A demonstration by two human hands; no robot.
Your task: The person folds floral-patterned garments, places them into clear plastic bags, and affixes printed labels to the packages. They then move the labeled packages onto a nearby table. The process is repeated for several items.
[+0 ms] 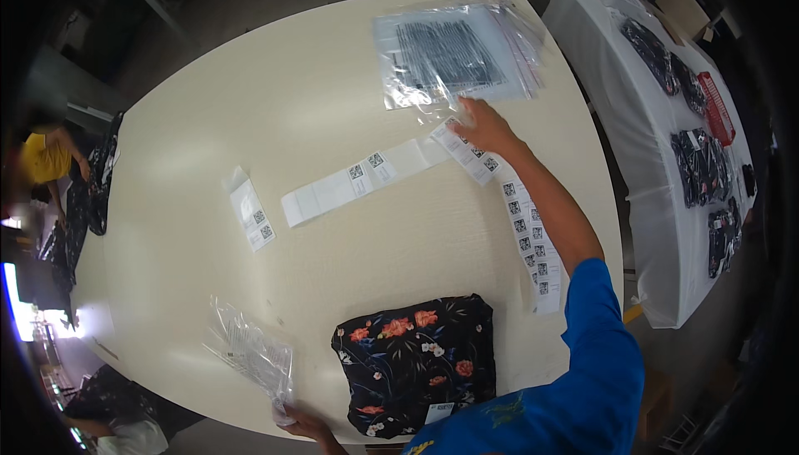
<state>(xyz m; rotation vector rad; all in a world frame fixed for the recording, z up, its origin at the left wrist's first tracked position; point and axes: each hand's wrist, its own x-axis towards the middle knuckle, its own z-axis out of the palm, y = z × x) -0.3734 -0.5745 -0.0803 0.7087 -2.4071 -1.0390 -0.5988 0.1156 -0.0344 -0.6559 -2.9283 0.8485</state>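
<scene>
My left hand (301, 425) is at the near edge of the table, closed on one end of a clear plastic bag (259, 352) that bears printed writing. At the far right my right hand (484, 127) reaches over a short strip of QR-code labels (485, 171), fingers apart, partly covering it. Its fingertips are close to the near edge of a stack of clear printed plastic bags (446, 55); whether they touch the bags is unclear. In front of me lies a folded black floral garment (415, 361) with a white label (439, 413) at its lower edge, partly hidden by my blue shirt.
A long label strip (324, 196), a shorter one (249, 211) and a sheet of several labels (521, 224) lie on the table (187, 124). A white-covered table (655, 255) at right holds packed garments (702, 168) and a red basket (716, 105). Other people work at left.
</scene>
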